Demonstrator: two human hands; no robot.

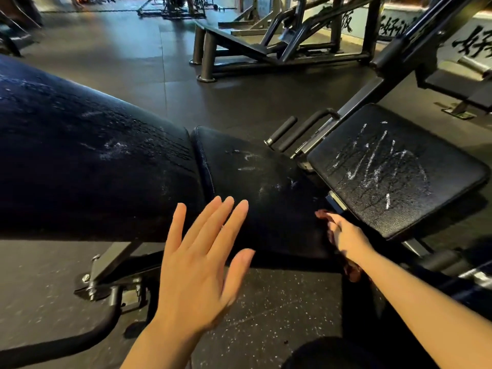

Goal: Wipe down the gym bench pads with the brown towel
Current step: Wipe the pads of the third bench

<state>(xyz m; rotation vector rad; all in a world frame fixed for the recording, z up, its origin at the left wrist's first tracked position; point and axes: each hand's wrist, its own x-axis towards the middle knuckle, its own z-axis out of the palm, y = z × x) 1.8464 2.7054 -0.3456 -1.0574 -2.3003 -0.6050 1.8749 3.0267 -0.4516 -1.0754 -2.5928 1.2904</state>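
Observation:
A long black back pad (80, 161) fills the left of the head view, and a shorter seat pad (255, 182) adjoins it. Both carry pale smears. A third square pad (394, 169) at the right has white streaks. My left hand (202, 251) hovers flat with fingers spread over the near edge of the seat pad. My right hand (346, 235) grips the brown towel (323, 214) at the seat pad's right end. Most of the towel is hidden under the hand; a fold of it hangs below at the wrist.
The bench's steel frame and bolts (106, 278) sit below the pads on speckled rubber floor (266, 315). Two black handles (285, 130) jut out behind the seat. Another machine frame (266, 49) stands further back. My dark-clad knee (346, 352) is at the bottom.

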